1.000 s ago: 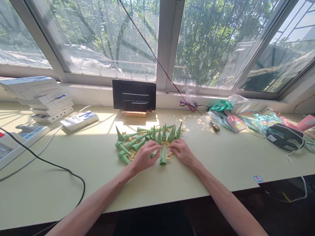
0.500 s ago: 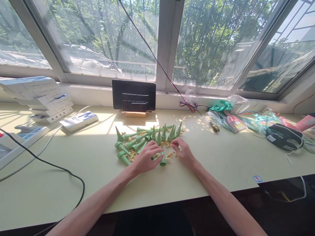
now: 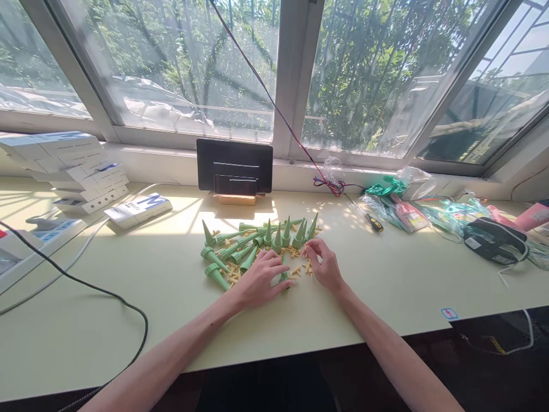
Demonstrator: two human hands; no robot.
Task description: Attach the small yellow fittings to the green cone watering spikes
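Several green plastic cones (image 3: 240, 252) lie and stand in a heap on the pale table (image 3: 128, 286), mixed with several small yellow pegs (image 3: 300, 266). My left hand (image 3: 259, 280) rests on the heap's near edge, fingers curled around one upright green cone (image 3: 283, 273) that is partly hidden by them. My right hand (image 3: 323, 264) sits just right of it, thumb and fingertips pinched together over the yellow pegs; what they hold is too small to see.
A dark tablet on a wooden stand (image 3: 234, 171) faces me by the window. White boxes (image 3: 77, 177) are stacked at the left, with a black cable (image 3: 86, 286) across the table. A screwdriver (image 3: 373, 222), plastic bags (image 3: 407, 212) and a black pouch (image 3: 493, 240) lie at the right.
My left hand slid right and closed around the upright cone that stood free a second ago. My right hand lifted slightly off the pegs and pinched its fingers.
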